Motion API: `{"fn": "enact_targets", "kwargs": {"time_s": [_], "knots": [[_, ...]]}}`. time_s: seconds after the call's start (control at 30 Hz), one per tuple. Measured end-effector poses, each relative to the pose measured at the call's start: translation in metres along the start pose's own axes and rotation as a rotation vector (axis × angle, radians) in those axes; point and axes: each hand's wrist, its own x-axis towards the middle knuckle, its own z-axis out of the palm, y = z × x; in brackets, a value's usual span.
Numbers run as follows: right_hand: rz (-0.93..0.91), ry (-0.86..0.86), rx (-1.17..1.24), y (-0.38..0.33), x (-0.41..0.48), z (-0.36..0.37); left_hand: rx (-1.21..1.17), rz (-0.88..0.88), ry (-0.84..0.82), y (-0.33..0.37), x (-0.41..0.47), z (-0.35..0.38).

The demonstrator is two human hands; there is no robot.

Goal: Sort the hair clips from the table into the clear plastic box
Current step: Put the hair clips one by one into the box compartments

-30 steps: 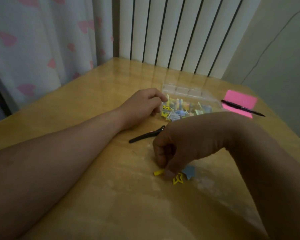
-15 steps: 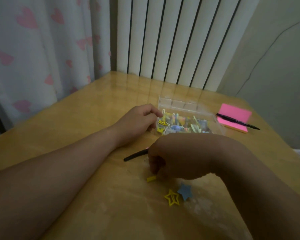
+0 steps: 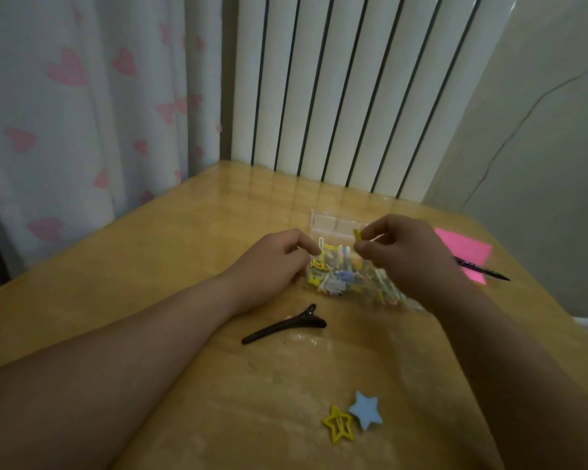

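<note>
A clear plastic box (image 3: 323, 222) with several small coloured hair clips inside sits at the far middle of the wooden table. My right hand (image 3: 401, 252) hovers over the box and pinches a small yellow clip (image 3: 357, 235) between thumb and fingers. My left hand (image 3: 275, 262) rests against the box's left side, fingers curled at its edge. On the table nearer to me lie a long black clip (image 3: 282, 325), a yellow star clip (image 3: 338, 424) and a blue star clip (image 3: 365, 408).
A pink sticky-note pad (image 3: 465, 249) with a black pen (image 3: 489, 271) across it lies right of the box. A white radiator (image 3: 353, 96) stands behind the table, a heart-print curtain (image 3: 82, 113) to the left. The table's right edge is close to my right arm.
My right hand has lifted the small yellow clip off the table near the star clips and carried it up over the box. The left hand has stayed at the box.
</note>
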Motion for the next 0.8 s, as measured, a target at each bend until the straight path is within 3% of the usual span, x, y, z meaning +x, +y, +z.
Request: {"fn": "enact_targets", "kwargs": {"time_s": [0.27,0.53,0.63,0.8], "knots": [[-0.051,-0.004,-0.161,-0.001,0.012,0.044,-0.007,0.008,0.002,0.002,-0.001,0.0],[-0.099,-0.086,-0.054,-0.004,0.003,0.023,-0.011,0.002,0.001,0.003,-0.002,-0.001],[-0.17,-0.271,-0.073,-0.01,-0.006,0.005,-0.009,-0.002,-0.003,0.003,-0.001,-0.001],[-0.243,-0.877,-0.248,-0.027,-0.028,-0.024,-0.002,0.016,0.007,0.002,-0.001,-0.001]]}}
